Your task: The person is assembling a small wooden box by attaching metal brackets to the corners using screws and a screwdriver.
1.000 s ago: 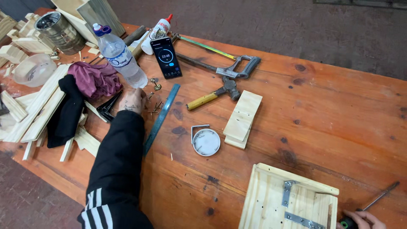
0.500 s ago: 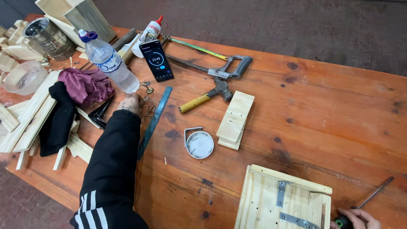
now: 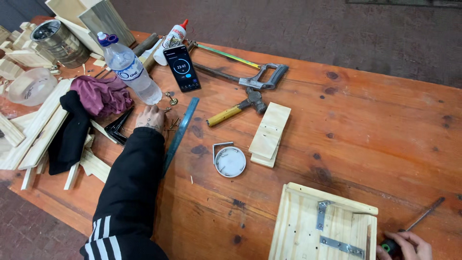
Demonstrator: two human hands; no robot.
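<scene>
At the lower right, my right hand (image 3: 404,244) is closed around a screwdriver (image 3: 415,222) beside the pale wooden box (image 3: 322,226); left of centre, my left hand (image 3: 150,118) rests fingers down on loose screws (image 3: 171,123) beside a metal ruler (image 3: 179,136); beyond lies a clear plastic bottle (image 3: 129,68).

Loose screws (image 3: 172,123): a small scatter of slender metal pieces, probably screws though too small to tell surely, lying flat on the orange-brown wooden desk (image 3: 365,125) at the fingertips of the left hand (image 3: 150,118), which rests palm down upon them. Screwdriver (image 3: 415,224): dark thin shaft lying slanted on the desk, tip pointing up and to the right, green-and-black handle enclosed by the right hand (image 3: 404,245) at the lower right edge of view, just beside the pale wooden box (image 3: 298,226) with metal brackets.
</scene>
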